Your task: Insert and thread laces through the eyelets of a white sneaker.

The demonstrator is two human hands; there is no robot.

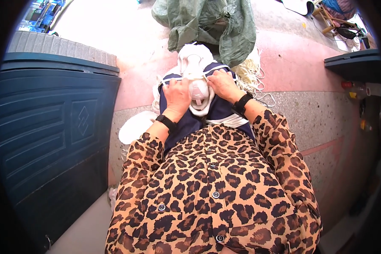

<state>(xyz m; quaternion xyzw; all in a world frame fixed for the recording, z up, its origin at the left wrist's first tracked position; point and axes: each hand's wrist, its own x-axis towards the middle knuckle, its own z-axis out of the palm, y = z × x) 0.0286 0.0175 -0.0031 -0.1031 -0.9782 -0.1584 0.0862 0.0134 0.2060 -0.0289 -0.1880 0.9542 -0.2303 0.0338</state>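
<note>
A white and pale pink shoe [199, 91] lies on my lap between my hands, over dark blue cloth [186, 123]. My left hand [178, 95] is closed at the shoe's left side, its fingers pinching a thin white shoelace [163, 80]. On the right side, my right hand [225, 86] is closed on the lace too, fingertips close to the shoe. More white shoe material [194, 55] sits just beyond, partly against a green sack. Fine detail of the lacing is too small to make out.
The crumpled green woven sack [207, 25] lies ahead. A heap of white laces [250, 70] spreads on the floor to its right. A white rounded item [135, 127] is at my left, near a dark blue door [55, 122]. Bottles [357, 91] stand far right.
</note>
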